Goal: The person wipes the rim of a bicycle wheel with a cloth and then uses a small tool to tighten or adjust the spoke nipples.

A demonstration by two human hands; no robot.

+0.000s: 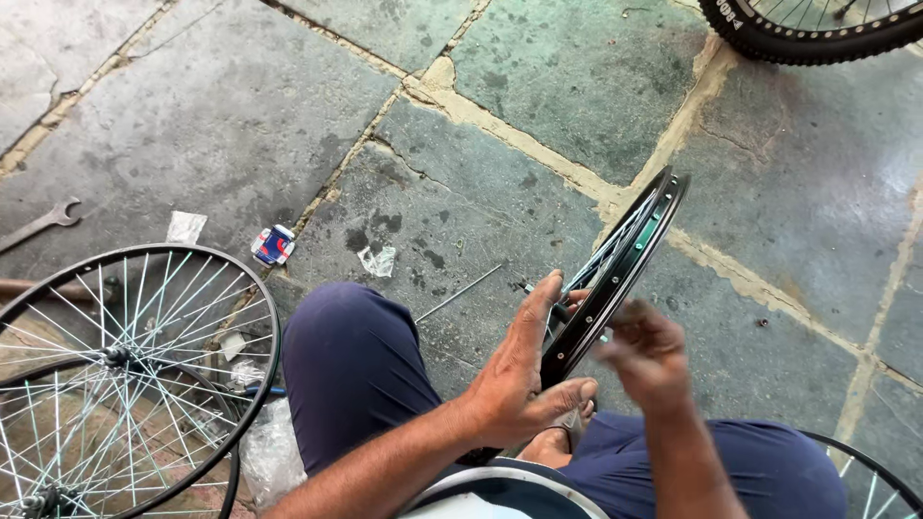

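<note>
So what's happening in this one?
A seated person works on a black bicycle rim standing on edge on the stone floor. The left hand steadies it from one side; the right hand, blurred, is at its edge. Another spoked wheel, a wrench and a loose spoke lie nearby.

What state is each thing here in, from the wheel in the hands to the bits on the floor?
Black rim: upright on edge, spokes fitted, no tyre.
Left hand: open, palm against the rim.
Right hand: blurred, at the rim's edge; grip unclear.
Spoked wheel: lying flat, bare of tyre.
Loose spoke: lying on the floor.
Spanner: lying on the floor, untouched.
Tyred wheel: tyre on.
</note>
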